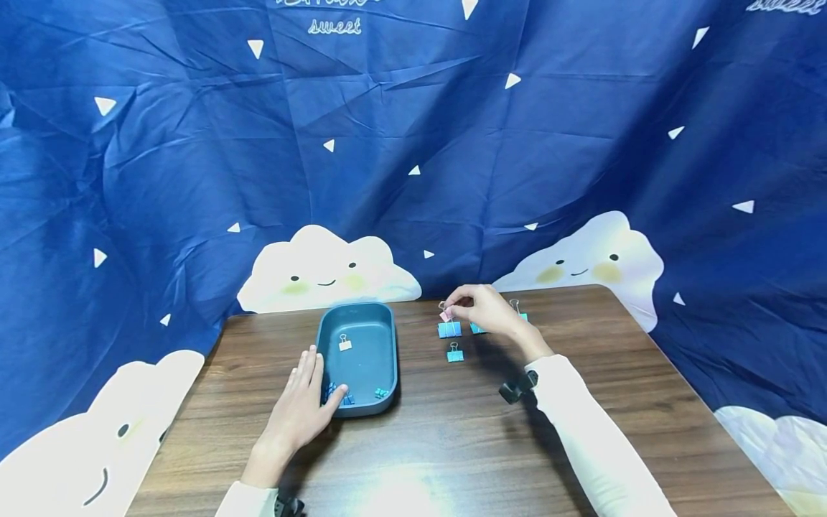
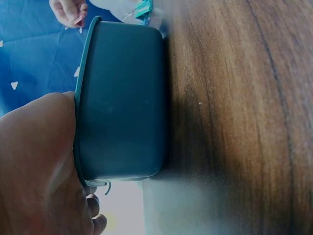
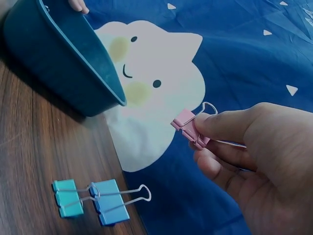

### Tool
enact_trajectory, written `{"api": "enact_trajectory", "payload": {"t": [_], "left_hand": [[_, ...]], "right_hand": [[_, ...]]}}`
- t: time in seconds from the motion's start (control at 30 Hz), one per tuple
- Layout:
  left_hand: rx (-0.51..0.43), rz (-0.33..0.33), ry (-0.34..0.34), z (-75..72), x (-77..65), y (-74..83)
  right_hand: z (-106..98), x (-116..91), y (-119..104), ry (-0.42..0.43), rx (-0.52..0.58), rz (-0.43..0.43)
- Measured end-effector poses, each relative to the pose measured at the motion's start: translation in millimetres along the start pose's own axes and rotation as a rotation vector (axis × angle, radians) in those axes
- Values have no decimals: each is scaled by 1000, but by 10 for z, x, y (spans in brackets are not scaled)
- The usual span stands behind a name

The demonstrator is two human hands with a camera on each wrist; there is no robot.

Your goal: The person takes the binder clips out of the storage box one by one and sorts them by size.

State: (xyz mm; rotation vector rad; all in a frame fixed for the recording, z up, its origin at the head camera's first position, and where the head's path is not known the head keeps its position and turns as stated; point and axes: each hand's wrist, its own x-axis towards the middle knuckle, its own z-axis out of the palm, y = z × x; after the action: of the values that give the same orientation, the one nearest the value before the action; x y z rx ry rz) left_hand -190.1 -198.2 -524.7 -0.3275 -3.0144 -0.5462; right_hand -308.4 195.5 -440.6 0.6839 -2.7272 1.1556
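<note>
My right hand [image 1: 484, 309] pinches a pink binder clip [image 3: 188, 126] between thumb and fingers, above the table. Just below it on the table stands a blue binder clip [image 1: 449, 330], with a smaller teal binder clip [image 1: 455, 355] nearer to me. My left hand [image 1: 300, 402] rests on the left rim of a dark teal tray [image 1: 364, 411], fingers fairly straight and the thumb over its near edge. Inside the tray lie a pale binder clip [image 1: 345, 345], small blue clips [image 1: 349, 398] near the thumb and small green clips [image 1: 382, 393] in the near right corner.
More teal and blue clips [image 1: 477, 328] stand behind my right hand, partly hidden by it. The wooden table [image 1: 446, 445] ends at a blue curtain [image 1: 388, 143] printed with clouds and triangles.
</note>
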Motion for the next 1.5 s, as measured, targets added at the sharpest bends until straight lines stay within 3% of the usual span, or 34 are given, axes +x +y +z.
{"api": "enact_trajectory", "payload": {"t": [0.83,1.23,1.5], "left_hand": [[7,5,0,14,21,-14],[-3,8,12,0,-4,-3],[-9,6,18,-6,-14,12]], "right_hand": [[-212,-430,359,82,-16,53],[-178,-634,546,93,4,78],[-93,-740,710,67,20,148]]}}
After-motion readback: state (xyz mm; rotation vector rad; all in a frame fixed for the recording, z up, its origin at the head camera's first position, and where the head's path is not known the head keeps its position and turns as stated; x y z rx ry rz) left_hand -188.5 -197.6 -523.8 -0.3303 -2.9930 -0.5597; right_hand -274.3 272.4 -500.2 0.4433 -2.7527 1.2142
